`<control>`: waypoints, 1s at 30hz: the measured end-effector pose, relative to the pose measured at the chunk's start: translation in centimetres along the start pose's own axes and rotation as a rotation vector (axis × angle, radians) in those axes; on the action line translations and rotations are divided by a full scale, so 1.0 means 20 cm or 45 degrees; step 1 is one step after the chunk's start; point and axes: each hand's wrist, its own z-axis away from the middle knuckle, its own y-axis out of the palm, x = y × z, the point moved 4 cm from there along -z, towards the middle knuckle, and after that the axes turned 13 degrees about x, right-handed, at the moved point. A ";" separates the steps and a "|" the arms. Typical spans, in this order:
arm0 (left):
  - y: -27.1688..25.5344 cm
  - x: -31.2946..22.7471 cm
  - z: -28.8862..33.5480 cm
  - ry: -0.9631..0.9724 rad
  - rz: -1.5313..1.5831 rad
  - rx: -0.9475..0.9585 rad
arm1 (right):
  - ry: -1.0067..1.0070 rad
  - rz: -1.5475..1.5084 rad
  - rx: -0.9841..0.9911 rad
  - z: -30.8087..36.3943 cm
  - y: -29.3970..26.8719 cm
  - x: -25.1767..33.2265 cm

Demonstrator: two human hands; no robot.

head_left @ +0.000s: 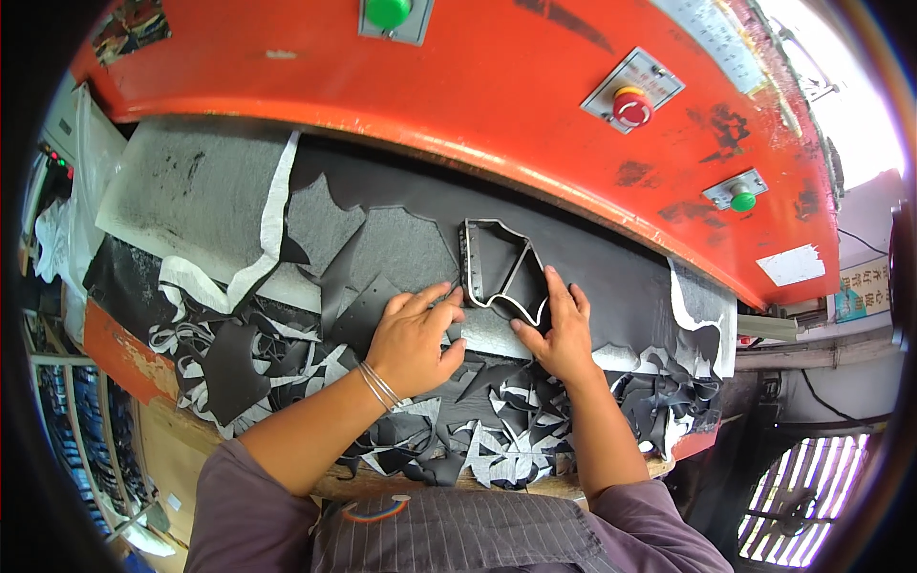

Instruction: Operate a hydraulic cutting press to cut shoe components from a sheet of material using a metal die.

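Observation:
A metal cutting die, an open steel frame with a crossbar and one wavy edge, lies on a black leather sheet. My right hand holds its near right corner, thumb at the wavy edge and fingers along the right side. Just left of the die is my left hand, its fingers bent but apart and nothing in it; the fingertips come close to the die's left wall. Under and beside that hand lie a dark cut piece and the sheet's grey backing.
A red press beam spans the far side, with green buttons and a red stop button. Leather scraps heap along the near edge. A grey sheet with a torn white edge lies at left.

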 end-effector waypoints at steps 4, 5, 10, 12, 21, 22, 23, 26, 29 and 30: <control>-0.04 -0.01 0.00 -0.039 0.098 -0.003 | -0.003 -0.051 0.032 0.01 -0.04 0.01; -0.08 -0.02 0.00 -0.022 0.077 -0.015 | -0.045 -0.146 -0.144 0.03 -0.10 0.01; -0.51 -0.05 -0.03 0.035 0.366 -0.447 | -0.250 -0.617 -1.434 0.19 -0.76 0.03; -0.77 -0.19 -0.04 0.295 -0.005 -0.826 | -0.121 -0.306 -1.686 0.27 -0.99 0.00; -0.82 -0.42 0.24 0.263 -0.137 -0.526 | -0.125 -0.031 -1.748 0.60 -0.78 0.09; -0.70 -0.43 0.36 0.188 0.049 -0.408 | -0.028 -0.209 -1.228 0.67 -0.58 0.07; -0.56 -0.40 0.48 0.057 0.089 -0.147 | 0.231 -0.408 -0.735 0.70 -0.35 0.25; -0.16 -0.47 0.84 -0.090 0.109 0.445 | -0.364 -0.105 0.270 0.94 0.04 0.68; 0.02 -0.61 0.99 -0.023 -0.066 0.224 | -0.295 0.024 0.232 1.14 0.19 0.76; 0.04 -0.65 1.00 -0.015 -0.069 0.233 | -0.266 0.070 0.168 1.15 0.24 0.72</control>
